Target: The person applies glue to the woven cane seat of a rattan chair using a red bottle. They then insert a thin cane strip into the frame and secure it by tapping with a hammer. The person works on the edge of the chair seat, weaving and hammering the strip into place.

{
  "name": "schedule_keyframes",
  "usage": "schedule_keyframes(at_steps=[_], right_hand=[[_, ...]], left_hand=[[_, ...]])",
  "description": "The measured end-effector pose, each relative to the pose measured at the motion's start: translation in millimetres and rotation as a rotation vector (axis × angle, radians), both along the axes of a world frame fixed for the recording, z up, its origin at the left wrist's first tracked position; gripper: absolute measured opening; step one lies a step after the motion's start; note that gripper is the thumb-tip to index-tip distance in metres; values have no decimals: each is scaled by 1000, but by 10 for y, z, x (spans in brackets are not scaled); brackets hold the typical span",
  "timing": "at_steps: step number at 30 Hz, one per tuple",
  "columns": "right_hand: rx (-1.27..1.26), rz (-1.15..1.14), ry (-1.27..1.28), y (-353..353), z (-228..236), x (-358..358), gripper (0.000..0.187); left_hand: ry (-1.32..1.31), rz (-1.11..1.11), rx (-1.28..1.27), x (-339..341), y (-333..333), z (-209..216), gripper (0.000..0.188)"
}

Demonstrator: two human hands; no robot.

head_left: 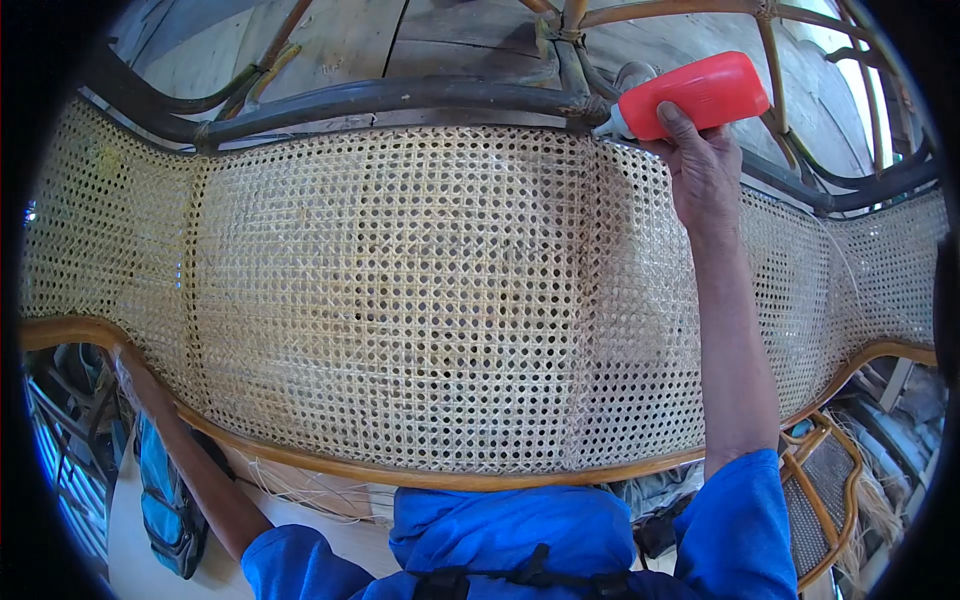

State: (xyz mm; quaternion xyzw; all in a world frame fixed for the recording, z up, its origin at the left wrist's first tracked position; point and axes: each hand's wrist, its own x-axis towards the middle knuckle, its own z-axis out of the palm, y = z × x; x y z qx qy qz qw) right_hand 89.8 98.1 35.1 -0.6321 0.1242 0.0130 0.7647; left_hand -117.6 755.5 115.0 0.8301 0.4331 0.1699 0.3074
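Note:
My right hand (697, 160) is wrapped round a red squeeze bottle (700, 95), tilted so its pale nozzle points down and left. The nozzle tip is at the far edge of a woven cane panel (400, 290), beside the dark frame rail (400, 97). The panel is stretched over a long, curved rattan frame. At the near left, my left hand (130, 375) is against the brown near rail (330, 466); its fingers are mostly hidden there. Whether they grip the rail cannot be made out.
More bent rattan poles (660, 15) rise beyond the far rail, over a wooden plank floor (330, 45). A blue and black backpack (168, 500) lies below my left forearm. At the lower right stands another rattan piece with a cane panel (810, 515), beside loose fibre strands (872, 490).

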Motion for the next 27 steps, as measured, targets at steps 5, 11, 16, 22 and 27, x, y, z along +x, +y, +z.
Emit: schedule_keyframes(at_steps=[5, 11, 16, 22, 27], right_hand=[[-120, 40, -16, 58, 2, 46, 35], [-247, 86, 2, 53, -17, 81, 39], [-268, 104, -20, 73, -67, 100, 39], [-486, 184, -67, 178, 91, 184, 37], [-689, 397, -155, 250, 218, 255, 38]], left_hand=[[2, -13, 13, 14, -69, 24, 58], [79, -33, 233, -3, 6, 11, 59], [86, -80, 291, -51, 112, -15, 61], [75, -44, 183, -36, 120, -7, 62], [-16, -69, 116, -20, 111, -46, 60]])
